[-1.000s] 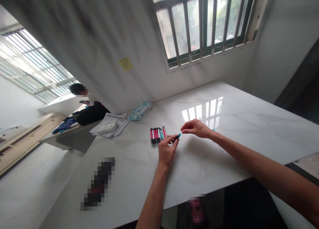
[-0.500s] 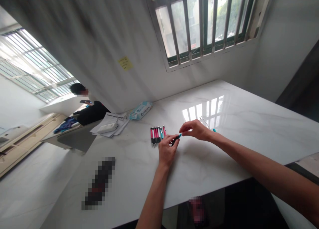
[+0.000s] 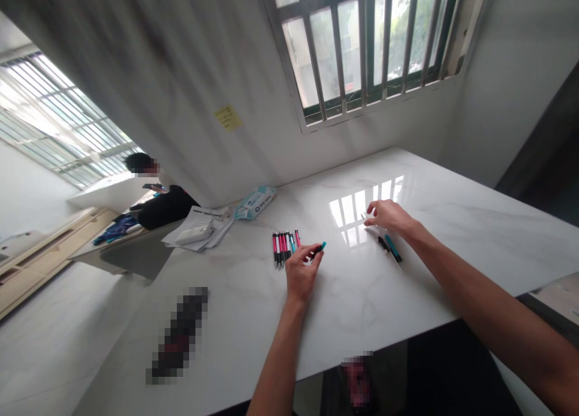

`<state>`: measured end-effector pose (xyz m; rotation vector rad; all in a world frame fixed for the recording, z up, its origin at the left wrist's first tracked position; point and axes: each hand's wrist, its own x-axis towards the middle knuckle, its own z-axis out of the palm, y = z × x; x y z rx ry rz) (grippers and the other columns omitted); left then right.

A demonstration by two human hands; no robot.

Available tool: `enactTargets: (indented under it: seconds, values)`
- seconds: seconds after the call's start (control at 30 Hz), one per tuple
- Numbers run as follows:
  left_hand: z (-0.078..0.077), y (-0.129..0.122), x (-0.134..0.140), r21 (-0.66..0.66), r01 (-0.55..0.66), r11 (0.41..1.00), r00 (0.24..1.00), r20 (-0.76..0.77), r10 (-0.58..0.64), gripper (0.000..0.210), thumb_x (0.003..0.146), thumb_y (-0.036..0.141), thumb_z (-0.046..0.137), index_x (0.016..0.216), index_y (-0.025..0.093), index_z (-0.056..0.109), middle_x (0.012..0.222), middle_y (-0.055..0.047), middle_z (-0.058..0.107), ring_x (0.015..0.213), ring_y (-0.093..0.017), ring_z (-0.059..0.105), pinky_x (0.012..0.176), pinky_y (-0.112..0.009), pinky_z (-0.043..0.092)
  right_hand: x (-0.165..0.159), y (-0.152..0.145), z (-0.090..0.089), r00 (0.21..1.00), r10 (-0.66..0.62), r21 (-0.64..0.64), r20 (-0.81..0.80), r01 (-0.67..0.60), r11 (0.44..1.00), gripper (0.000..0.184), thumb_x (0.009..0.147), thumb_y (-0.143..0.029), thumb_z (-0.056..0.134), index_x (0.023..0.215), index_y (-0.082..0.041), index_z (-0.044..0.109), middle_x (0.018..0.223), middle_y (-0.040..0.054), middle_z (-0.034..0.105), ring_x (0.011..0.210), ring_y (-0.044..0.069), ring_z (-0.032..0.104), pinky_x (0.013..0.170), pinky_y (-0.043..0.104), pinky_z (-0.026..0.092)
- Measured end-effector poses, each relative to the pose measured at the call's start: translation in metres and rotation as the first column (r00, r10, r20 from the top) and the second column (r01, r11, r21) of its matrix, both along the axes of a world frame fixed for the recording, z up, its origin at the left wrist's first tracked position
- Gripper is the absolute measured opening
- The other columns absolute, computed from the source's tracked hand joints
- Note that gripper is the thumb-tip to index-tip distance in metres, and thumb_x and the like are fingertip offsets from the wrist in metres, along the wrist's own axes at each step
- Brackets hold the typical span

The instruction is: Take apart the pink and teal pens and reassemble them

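My left hand [image 3: 302,273] is closed on a pen barrel [image 3: 319,251] with a black grip and a teal end, held just above the table. My right hand [image 3: 389,216] is off to the right, finger and thumb apart, close to the end of a thin pale piece [image 3: 364,216] on the table. Below that hand lie a teal and black pen part [image 3: 393,247], a small black piece [image 3: 383,243] and a thin white refill [image 3: 398,264]. Just left of my left hand, several red, white and teal pens [image 3: 282,248] lie in a row.
A wet wipes pack [image 3: 256,203] and a pile of papers [image 3: 199,229] with a white object on top lie at the back left. A blurred-out dark item [image 3: 178,337] is at the front left. A person [image 3: 165,202] sits beyond the table's left end.
My right hand has moved away from the teal end of the barrel, right and up to the loose parts, which show more now. My left hand keeps its hold almost in place.
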<state>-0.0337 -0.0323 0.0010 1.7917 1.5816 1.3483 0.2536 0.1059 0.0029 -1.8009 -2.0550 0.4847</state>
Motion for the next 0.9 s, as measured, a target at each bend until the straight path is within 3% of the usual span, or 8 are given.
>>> enactTargets:
  seconds: [0.2, 0.33, 0.43, 0.5, 0.6, 0.67, 0.77, 0.9]
  values:
    - [0.0, 0.0, -0.002, 0.011, 0.003, 1.0, 1.0, 0.014, -0.004, 0.017, 0.085, 0.029, 0.075, 0.1, 0.026, 0.083, 0.098, -0.004, 0.079, 0.075, -0.016, 0.065, 0.07, -0.029, 0.047, 0.014, 0.01, -0.011, 0.994, -0.111, -0.084, 0.006, 0.111, 0.99, 0.004, 0.076, -0.021, 0.082, 0.078, -0.017, 0.081, 0.082, 0.0153, 0.078, 0.078, 0.027, 0.073, 0.069, 0.031, 0.05]
    - [-0.001, -0.001, -0.002, 0.013, 0.0, 1.0, 1.0, 0.008, 0.0, 0.017, 0.085, 0.029, 0.075, 0.1, 0.026, 0.083, 0.097, -0.004, 0.079, 0.075, -0.016, 0.065, 0.069, -0.029, 0.048, 0.014, 0.011, -0.011, 0.992, -0.125, -0.041, -0.035, 0.124, 0.992, 0.008, 0.081, -0.022, 0.077, 0.08, -0.014, 0.079, 0.089, 0.0212, 0.077, 0.086, 0.031, 0.073, 0.074, 0.036, 0.052]
    - [-0.001, -0.001, -0.002, 0.011, -0.001, 1.0, 1.0, 0.022, 0.0, 0.017, 0.084, 0.03, 0.076, 0.099, 0.026, 0.083, 0.097, -0.004, 0.079, 0.075, -0.016, 0.065, 0.069, -0.029, 0.048, 0.004, 0.01, -0.006, 0.985, -0.025, 0.024, -0.171, 0.029, 0.999, 0.017, 0.091, -0.029, 0.067, 0.097, -0.017, 0.076, 0.101, 0.0153, 0.077, 0.091, 0.025, 0.071, 0.078, 0.032, 0.054]
    - [0.0, -0.002, -0.001, 0.008, -0.001, 1.0, 1.0, 0.029, 0.0, 0.017, 0.084, 0.03, 0.076, 0.099, 0.026, 0.083, 0.096, -0.004, 0.079, 0.075, -0.016, 0.065, 0.069, -0.029, 0.048, -0.01, 0.005, -0.001, 0.883, 0.143, 0.094, -0.447, -0.113, 0.989, 0.026, 0.093, -0.037, 0.062, 0.11, -0.019, 0.073, 0.104, 0.0104, 0.077, 0.086, 0.019, 0.069, 0.076, 0.03, 0.054]
    - [0.0, -0.001, 0.0, -0.001, 0.003, 1.0, 1.0, 0.027, -0.003, 0.017, 0.083, 0.029, 0.077, 0.099, 0.026, 0.084, 0.094, -0.004, 0.079, 0.075, -0.017, 0.065, 0.07, -0.029, 0.048, -0.04, -0.012, 0.009, 0.486, 0.313, 0.2, -0.816, -0.271, 0.942, 0.039, 0.087, -0.049, 0.069, 0.111, -0.018, 0.071, 0.096, 0.0078, 0.075, 0.075, 0.016, 0.066, 0.072, 0.032, 0.054]
    - [-0.001, -0.001, 0.0, -0.007, 0.004, 1.0, 1.0, 0.025, -0.004, 0.018, 0.083, 0.029, 0.077, 0.099, 0.026, 0.084, 0.094, -0.004, 0.079, 0.075, -0.017, 0.065, 0.07, -0.029, 0.048, -0.057, -0.025, 0.014, 0.337, 0.296, 0.186, -0.894, -0.321, 0.929, 0.038, 0.082, -0.05, 0.077, 0.102, -0.019, 0.071, 0.091, 0.0059, 0.074, 0.075, 0.016, 0.066, 0.072, 0.031, 0.054]
    - [-0.002, 0.0, 0.0, -0.013, 0.011, 1.0, 1.0, 0.019, -0.011, 0.018, 0.083, 0.03, 0.078, 0.099, 0.027, 0.084, 0.094, -0.004, 0.08, 0.076, -0.018, 0.066, 0.071, -0.03, 0.048, -0.073, -0.041, 0.016, 0.255, 0.26, 0.135, -0.931, -0.422, 0.896, 0.036, 0.077, -0.048, 0.083, 0.096, -0.02, 0.07, 0.092, 0.0051, 0.075, 0.079, 0.017, 0.07, 0.073, 0.03, 0.054]
    - [-0.002, 0.001, 0.001, -0.011, 0.03, 0.999, 1.0, -0.005, -0.031, 0.017, 0.084, 0.032, 0.077, 0.099, 0.026, 0.083, 0.095, -0.005, 0.08, 0.077, -0.018, 0.066, 0.071, -0.03, 0.048, -0.079, -0.048, 0.014, 0.232, 0.265, 0.127, -0.936, -0.478, 0.869, 0.036, 0.075, -0.046, 0.085, 0.092, -0.019, 0.069, 0.094, 0.0067, 0.078, 0.081, 0.018, 0.073, 0.072, 0.03, 0.054]
